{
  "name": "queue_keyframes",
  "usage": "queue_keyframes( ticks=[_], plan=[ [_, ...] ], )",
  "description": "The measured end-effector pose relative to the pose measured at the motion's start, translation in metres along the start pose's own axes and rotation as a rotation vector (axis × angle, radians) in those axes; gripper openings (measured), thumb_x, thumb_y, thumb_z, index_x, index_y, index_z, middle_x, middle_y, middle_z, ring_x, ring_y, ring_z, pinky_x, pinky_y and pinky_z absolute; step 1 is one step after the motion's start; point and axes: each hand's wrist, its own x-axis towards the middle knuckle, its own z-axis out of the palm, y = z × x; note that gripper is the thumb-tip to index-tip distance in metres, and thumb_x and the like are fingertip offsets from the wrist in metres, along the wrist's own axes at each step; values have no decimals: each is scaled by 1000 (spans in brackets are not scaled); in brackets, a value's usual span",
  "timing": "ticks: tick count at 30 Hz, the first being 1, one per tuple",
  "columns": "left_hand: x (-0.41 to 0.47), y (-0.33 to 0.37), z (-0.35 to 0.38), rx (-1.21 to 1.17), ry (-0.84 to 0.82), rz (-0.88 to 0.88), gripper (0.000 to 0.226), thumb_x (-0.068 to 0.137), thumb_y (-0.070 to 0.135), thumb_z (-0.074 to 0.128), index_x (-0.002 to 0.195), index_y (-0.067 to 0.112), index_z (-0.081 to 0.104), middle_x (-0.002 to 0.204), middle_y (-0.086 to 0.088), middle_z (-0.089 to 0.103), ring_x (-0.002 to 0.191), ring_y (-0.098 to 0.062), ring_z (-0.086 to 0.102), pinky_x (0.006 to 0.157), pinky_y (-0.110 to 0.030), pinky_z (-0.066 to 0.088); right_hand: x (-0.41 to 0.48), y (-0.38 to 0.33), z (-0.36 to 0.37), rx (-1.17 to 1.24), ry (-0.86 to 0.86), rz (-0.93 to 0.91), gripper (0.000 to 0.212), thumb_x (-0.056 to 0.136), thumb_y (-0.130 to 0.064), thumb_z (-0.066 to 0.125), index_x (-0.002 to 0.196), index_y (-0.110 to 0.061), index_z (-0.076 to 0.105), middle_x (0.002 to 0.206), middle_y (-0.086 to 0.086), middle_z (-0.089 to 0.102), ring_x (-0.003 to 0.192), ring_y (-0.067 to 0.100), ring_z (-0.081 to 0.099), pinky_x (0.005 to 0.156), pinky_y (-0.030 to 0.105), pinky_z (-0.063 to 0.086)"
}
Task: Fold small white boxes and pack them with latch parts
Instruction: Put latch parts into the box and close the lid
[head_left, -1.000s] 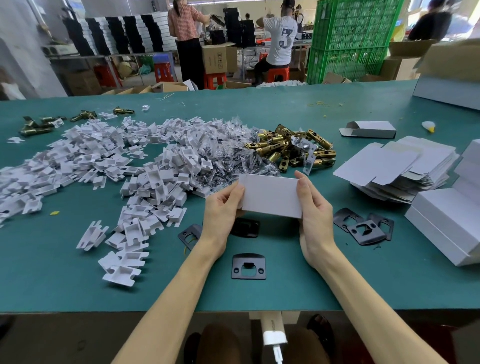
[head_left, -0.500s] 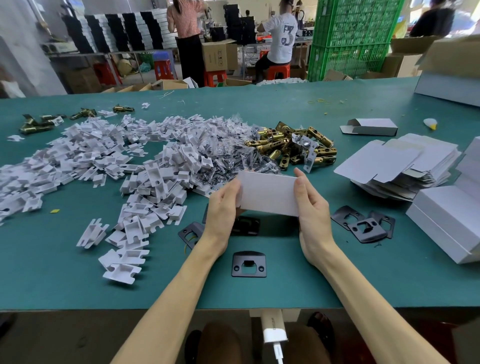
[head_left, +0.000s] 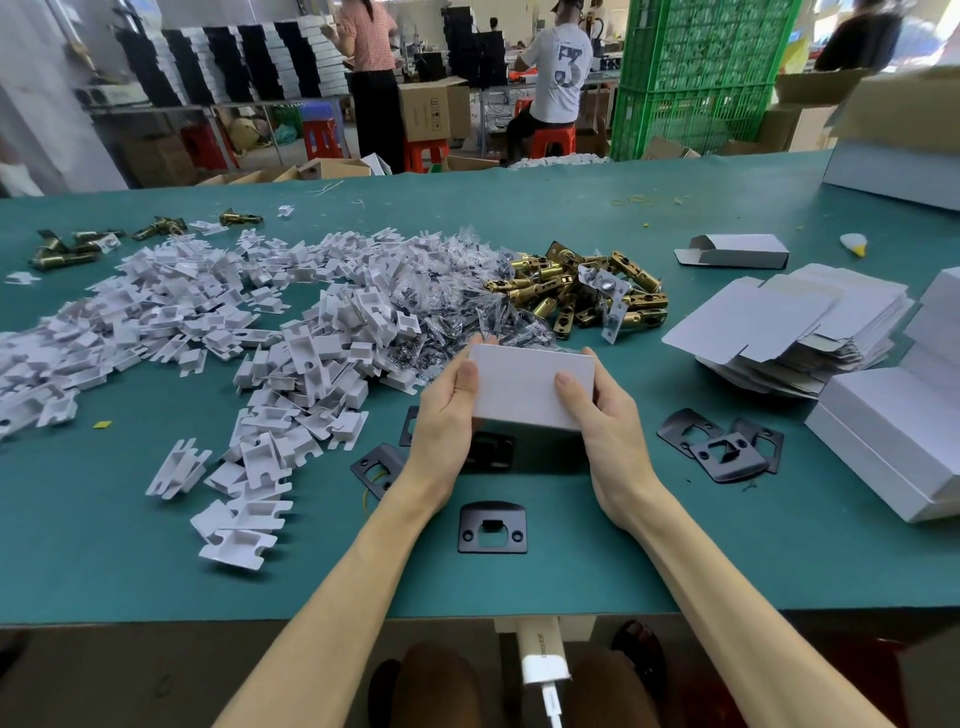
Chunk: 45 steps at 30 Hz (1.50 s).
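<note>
Above worktop (head_left: 587, 571) centre, L hand (head_left: 447, 415) at 9 o'clock & R hand (head_left: 610, 423) at 3 are pinching the small white box (head_left: 524, 387) by its ends, thumbs on top, prob. squaring it before loading latch parts (head_left: 576, 296) piled at 12.

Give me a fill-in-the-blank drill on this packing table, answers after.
The box held between left hand and right hand is coloured ____. The strike plate nearest the table's near edge is coloured ____. The brass latches lie to the ____ of the flat box blanks. Answers: white; black; left.
</note>
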Motion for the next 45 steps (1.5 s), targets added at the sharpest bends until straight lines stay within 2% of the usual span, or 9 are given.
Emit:
queue_keyframes(
  ticks=[7, 11, 16, 26, 29, 33, 38, 42, 45],
  plan=[
    [-3, 5, 2, 19, -53, -49, 62, 106, 46, 40, 159, 13, 37, 153, -8, 53, 138, -20, 54, 117, -43, 43, -8, -6, 8, -108, -81, -8, 59, 97, -39, 65, 146, -15, 40, 133, -1, 62, 122, 13, 60, 110, 43, 46],
    [0, 3, 0, 44, -52, -49, 53, 112, 27, 42, 161, 11, 32, 157, -7, 48, 142, -21, 50, 120, -46, 39, -7, -6, 8, -133, -104, -18, 75, 91, -39, 73, 150, -14, 33, 134, 0, 60, 123, 11, 58, 111, 41, 46],
    [0, 0, 1, 99, -58, -9, 54, 112, 26, 42, 162, 13, 30, 161, 0, 44, 144, -12, 46, 121, -34, 38, -6, -1, 7, -177, -116, -31, 74, 90, -24, 77, 147, -15, 30, 125, -11, 58, 108, -9, 58, 94, 16, 50],
    [4, -7, -1, 81, -93, -24, 54, 111, 27, 44, 162, 15, 31, 157, -1, 49, 142, -13, 48, 120, -32, 38, -6, -3, 9, -239, -107, -11, 136, 67, -22, 96, 161, -20, -2, 146, 0, 45, 134, 13, 48, 115, 34, 41],
    [5, -7, -3, 34, -74, -69, 45, 112, 23, 43, 155, 10, 43, 144, -9, 61, 135, -27, 56, 116, -47, 44, -4, -1, 11, -326, -99, -44, 129, 68, -22, 96, 160, -16, 5, 147, 5, 41, 138, 18, 42, 119, 36, 35],
    [4, -3, -5, -46, -50, -118, 39, 112, 18, 43, 148, 6, 52, 137, -17, 65, 122, -28, 62, 103, -43, 53, -7, -3, 16, -454, -62, -95, 122, 67, -30, 96, 157, -8, 16, 134, 0, 29, 123, 3, 31, 104, 6, 25],
    [2, 6, -8, -175, -45, -163, 31, 107, 15, 52, 134, 8, 65, 127, -7, 70, 103, -15, 66, 76, -27, 61, -18, -20, 16, -865, 54, -274, 118, 69, -57, 85, 158, -14, 21, 142, 1, 36, 131, 20, 31, 111, 38, 25],
    [-4, 8, -7, -107, -105, -155, 25, 106, 26, 56, 118, 26, 77, 111, -1, 75, 91, -14, 69, 69, -29, 59, -37, -41, 0, -1169, -112, -375, 89, 83, -61, 69, 157, -26, 32, 124, 1, 45, 120, 25, 41, 99, 37, 26],
    [-5, 10, -7, -126, -115, -133, 41, 110, 39, 44, 119, 14, 76, 113, -9, 78, 97, -27, 75, 74, -30, 62, -52, -65, -23, -1183, -40, -394, 77, 88, -62, 62, 155, -34, 37, 115, 1, 43, 111, 22, 39, 94, 36, 27]
  ],
)
